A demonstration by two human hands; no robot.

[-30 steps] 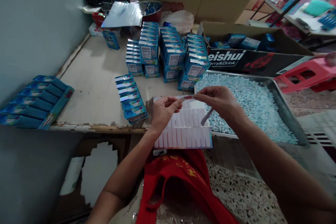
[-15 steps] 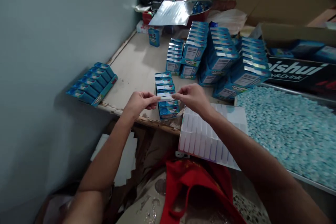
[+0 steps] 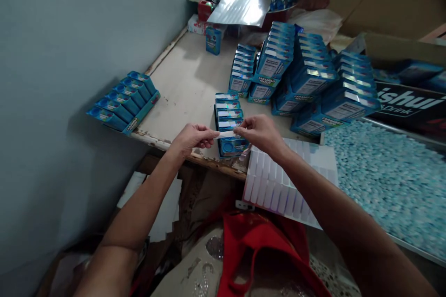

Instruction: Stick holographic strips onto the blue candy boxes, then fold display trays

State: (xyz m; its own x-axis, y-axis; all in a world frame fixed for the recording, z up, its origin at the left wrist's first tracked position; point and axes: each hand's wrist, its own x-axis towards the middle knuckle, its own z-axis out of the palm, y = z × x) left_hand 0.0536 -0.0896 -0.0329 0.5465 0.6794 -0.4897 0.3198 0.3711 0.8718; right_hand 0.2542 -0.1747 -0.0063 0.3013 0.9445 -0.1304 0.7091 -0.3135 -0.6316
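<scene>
Both my hands pinch the ends of a small white sticker strip [image 3: 227,134] and hold it stretched just above the nearest box in a short row of small blue boxes [image 3: 228,120] on the table. My left hand [image 3: 192,138] grips the strip's left end, my right hand [image 3: 260,132] its right end. A white sheet of peel-off stickers [image 3: 278,181] lies under my right forearm at the table's front edge.
Stacks of blue cartons [image 3: 296,74] fill the table's back. A metal tray of pale blue candies [image 3: 383,181] lies right. An open blue display tray [image 3: 121,102] leans by the grey wall [image 3: 69,32]. A red bag [image 3: 258,250] rests on my lap.
My hands carried the sticker strip from above the sticker sheet leftward to the row of small blue boxes. In the last half second it sank closer to the nearest box.
</scene>
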